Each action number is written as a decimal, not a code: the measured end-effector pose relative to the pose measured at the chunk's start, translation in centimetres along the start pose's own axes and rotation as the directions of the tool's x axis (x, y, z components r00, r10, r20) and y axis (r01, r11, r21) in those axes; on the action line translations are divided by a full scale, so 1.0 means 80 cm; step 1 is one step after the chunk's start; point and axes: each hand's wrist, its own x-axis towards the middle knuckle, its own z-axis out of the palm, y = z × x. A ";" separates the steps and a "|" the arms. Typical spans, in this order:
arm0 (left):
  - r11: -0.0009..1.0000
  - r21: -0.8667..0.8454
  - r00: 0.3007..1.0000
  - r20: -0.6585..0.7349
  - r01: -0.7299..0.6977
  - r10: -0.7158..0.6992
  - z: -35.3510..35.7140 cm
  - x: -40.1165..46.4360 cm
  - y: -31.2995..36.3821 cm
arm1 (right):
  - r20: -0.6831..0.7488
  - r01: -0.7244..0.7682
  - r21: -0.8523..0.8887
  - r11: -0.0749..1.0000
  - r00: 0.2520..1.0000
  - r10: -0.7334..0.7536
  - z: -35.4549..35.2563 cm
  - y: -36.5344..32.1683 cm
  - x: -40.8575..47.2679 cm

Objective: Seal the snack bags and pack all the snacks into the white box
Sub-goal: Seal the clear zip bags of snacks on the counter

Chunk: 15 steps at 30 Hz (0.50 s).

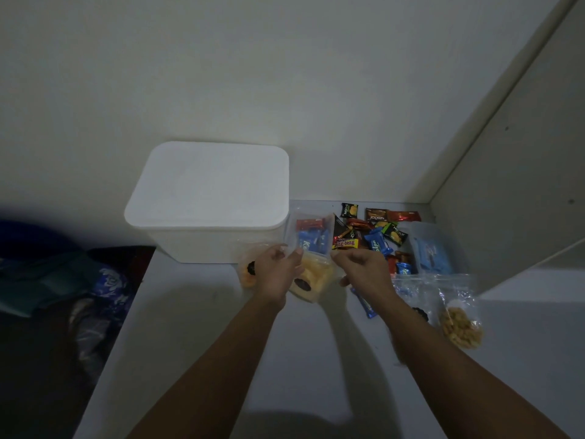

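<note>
The white box (209, 198) stands at the back of the table with its lid on. Just right of it lies a clear zip bag (311, 237) holding red and blue wrapped snacks. My left hand (278, 269) pinches that bag's near edge at its left end, and my right hand (361, 264) pinches the same edge at its right end. Under my hands lie two clear packs of yellow cakes (311, 280). A pile of loose wrapped snacks (373, 229) sits to the right, with a bag of blue packets (432, 253) and a bag of nuts (460, 324).
The white table (285, 359) ends at a left edge, past which lie dark cloth and blue fabric (107, 283). A wall stands behind, and a cabinet panel (522, 185) closes the right side. A blue snack bar (365, 304) lies beside my right wrist.
</note>
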 end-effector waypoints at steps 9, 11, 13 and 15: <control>0.997 0.029 0.997 -0.023 -0.070 0.071 0.005 -0.008 0.004 | 0.047 0.111 -0.233 0.966 0.994 -0.102 -0.003 -0.001 0.007; 0.991 0.098 0.996 0.014 -0.090 0.089 0.006 -0.011 0.008 | 0.016 0.117 -0.322 0.939 0.993 -0.119 -0.002 -0.002 0.008; 0.982 0.161 0.994 0.056 -0.103 0.095 0.007 -0.013 0.012 | -0.036 0.119 -0.424 0.898 0.988 -0.148 -0.002 -0.003 0.009; 0.972 0.210 0.992 0.092 -0.104 0.086 0.007 -0.017 0.014 | -0.099 0.111 -0.466 0.878 0.979 -0.177 -0.002 -0.006 0.008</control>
